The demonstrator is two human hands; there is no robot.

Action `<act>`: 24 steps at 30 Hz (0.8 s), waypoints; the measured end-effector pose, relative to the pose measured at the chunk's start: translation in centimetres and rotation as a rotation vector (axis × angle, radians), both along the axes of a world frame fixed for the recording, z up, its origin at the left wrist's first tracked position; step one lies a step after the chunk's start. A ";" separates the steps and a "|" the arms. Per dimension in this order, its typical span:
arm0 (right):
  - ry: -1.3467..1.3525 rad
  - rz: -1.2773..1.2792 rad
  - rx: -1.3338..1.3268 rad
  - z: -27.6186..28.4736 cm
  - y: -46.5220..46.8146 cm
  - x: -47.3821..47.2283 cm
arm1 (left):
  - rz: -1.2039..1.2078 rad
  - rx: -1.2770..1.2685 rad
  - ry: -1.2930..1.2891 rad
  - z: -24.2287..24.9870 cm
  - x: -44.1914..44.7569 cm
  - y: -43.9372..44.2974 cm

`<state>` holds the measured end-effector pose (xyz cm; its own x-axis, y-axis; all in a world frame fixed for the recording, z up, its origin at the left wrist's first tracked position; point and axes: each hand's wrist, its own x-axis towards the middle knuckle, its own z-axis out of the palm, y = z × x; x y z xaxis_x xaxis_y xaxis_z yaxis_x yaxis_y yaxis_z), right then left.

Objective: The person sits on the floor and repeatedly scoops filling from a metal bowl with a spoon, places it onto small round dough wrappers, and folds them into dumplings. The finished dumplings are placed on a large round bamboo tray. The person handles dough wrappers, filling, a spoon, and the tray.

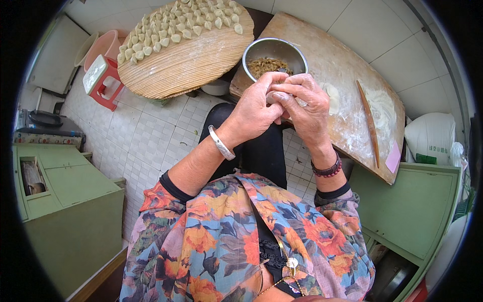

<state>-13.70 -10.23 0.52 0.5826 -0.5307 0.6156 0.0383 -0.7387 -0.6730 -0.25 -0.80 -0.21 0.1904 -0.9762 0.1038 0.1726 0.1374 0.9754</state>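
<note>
Just in front of a steel bowl [276,40], my left hand [253,111] and my right hand [308,104] meet around a dumpling [270,99]. Its pale dough shows between the palms, mostly hidden by fingers. The right thumb and fingers pinch at the dough while the left hand cups it. Brown minced filling [267,67] lies in the bowl, with a bit of a metal utensil showing. Right of my right hand, round dough wrappers [333,97] rest on the floured wooden board [320,45]. A tapered wooden rolling pin [366,122] lies farther right.
Many folded dumplings [175,28] cover the far part of a round reed tray [188,66] at upper left. A red stool [107,85] stands beside it. Loose flour [383,109] and a pink paper [393,156] lie on the board. Green cabinets [403,207] flank me; a white sack [430,132] sits right.
</note>
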 end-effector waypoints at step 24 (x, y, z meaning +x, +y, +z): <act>0.018 -0.007 -0.005 0.4 -1.1 -0.2 | -0.078 0.029 0.210 -0.8 0.6 0.4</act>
<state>-13.86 -11.37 0.88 0.5895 -0.5318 0.6080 0.0211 -0.7423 -0.6698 0.35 -0.44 -1.00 0.1289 -0.9908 0.0414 0.3815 0.0881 0.9202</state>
